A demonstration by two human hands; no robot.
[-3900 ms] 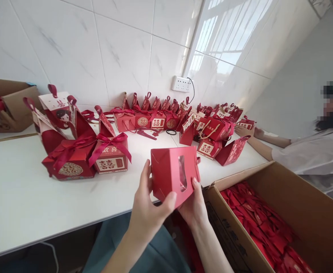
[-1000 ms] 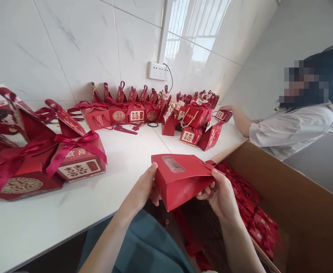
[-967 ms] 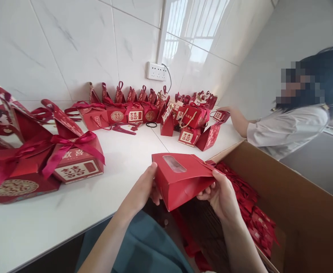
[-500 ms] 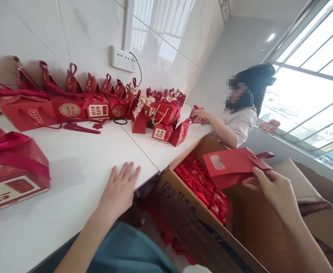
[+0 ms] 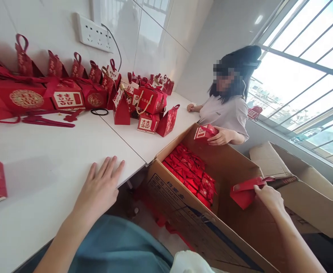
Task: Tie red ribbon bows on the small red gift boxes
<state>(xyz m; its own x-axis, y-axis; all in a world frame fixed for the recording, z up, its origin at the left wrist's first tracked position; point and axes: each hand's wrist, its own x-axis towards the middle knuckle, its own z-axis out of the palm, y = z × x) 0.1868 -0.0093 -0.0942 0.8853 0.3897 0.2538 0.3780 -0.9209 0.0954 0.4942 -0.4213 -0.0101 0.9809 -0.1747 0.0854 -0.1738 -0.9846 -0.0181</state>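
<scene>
My left hand (image 5: 99,187) lies flat and open on the white table (image 5: 55,151), fingers spread, near its front edge. Out to the right, my right hand (image 5: 269,197) grips a flattened red paper gift box (image 5: 244,191) and holds it low inside the large cardboard carton (image 5: 183,216). Rows of folded red boxes (image 5: 191,172) fill the carton's left part. Finished red gift boxes with ribbons (image 5: 66,96) line the tiled wall at the back of the table.
A person in a pale shirt (image 5: 229,113) sits across the carton, a hand on a small red box (image 5: 204,132) at its far rim. A second cardboard box (image 5: 305,193) lies to the right. A wall socket (image 5: 93,34) and a black hair tie (image 5: 99,112) are nearby.
My left hand let go of the red box and came to rest flat on the table. My right hand carried the box right and down into the carton. The view swung right.
</scene>
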